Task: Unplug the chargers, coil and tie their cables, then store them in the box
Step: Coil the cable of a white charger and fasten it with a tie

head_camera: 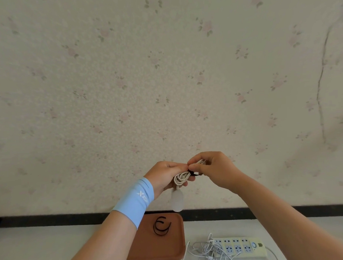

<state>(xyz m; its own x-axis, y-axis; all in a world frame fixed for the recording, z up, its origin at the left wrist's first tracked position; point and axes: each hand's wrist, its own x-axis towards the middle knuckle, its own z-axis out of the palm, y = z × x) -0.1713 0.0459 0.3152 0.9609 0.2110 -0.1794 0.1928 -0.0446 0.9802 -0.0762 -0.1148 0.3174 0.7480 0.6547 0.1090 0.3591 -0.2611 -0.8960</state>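
the coiled white cable (pixel 180 178) sits in the lower middle of the frame, lifted off the table and held up against the wall. it is gathered into a small bundle of loops. a black tie (pixel 195 173) crosses the bundle at its right side, and a white charger (pixel 177 201) hangs straight down from the coil, blurred and pale against the wall.

the left hand (pixel 163 177) grips the coil from the left, its fingers curled round the loops. the right hand (pixel 215 168) meets it from the right and pinches the black tie between thumb and fingertips, right at the bundle. the two hands are together, touching at the fingertips above the coil. a light blue wristband (pixel 135 200) with white letters wraps the left wrist.

below the hands, at the bottom middle of the frame, a brown tray (pixel 169 249) lies on the pale table (pixel 43 250). a few thin black ties (pixel 161 226) lie loose in the upper part of the tray, overlapping each other. just right of the tray a tangle of loose white cables (pixel 207 251) lies on the table, reaching over the left end of a pale yellow power strip (pixel 239 245) whose sockets face up. whether any plug sits in the strip cannot be told through the tangle.

behind it all, flowered wallpaper (pixel 163 70) fills most of the frame, with a dark crack (pixel 321 86) running down its right side and a dark strip (pixel 52 219) along its foot where it meets the table.
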